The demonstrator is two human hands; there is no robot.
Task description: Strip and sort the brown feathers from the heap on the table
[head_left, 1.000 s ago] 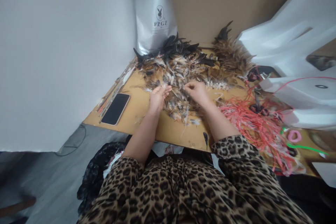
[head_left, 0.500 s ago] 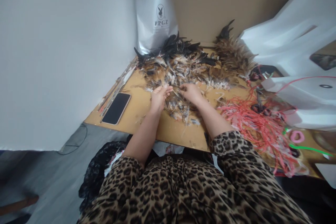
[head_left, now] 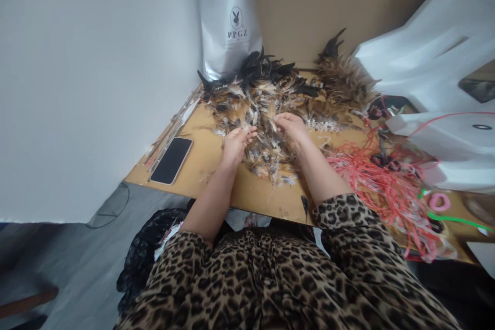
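A loose heap of brown, white and black feathers (head_left: 270, 157) spreads over the tan table. At its near left side my left hand (head_left: 235, 143) is closed, thumb and fingers pinched around feathers. My right hand (head_left: 291, 128) is also pinched, its fingertips on a feather at the heap's right part. A gap with feathers below it lies between the two hands. Long black feathers (head_left: 266, 66) stick up at the back of the heap. To the right stands a bundle of brown feathers (head_left: 344, 82), apart from both hands.
A phone (head_left: 171, 160) lies left of the heap, beside a white wall (head_left: 96, 87). Behind stands a silver bag (head_left: 230, 20). Pink-red plastic strips (head_left: 382, 191) pile up by my right forearm, with scissors-like black handles (head_left: 382, 157) among them. White foam pieces (head_left: 433, 139) are at right.
My right hand has moved a little to the right and away from me, widening the gap between the hands. My left hand stays nearly in place, its fingers more curled.
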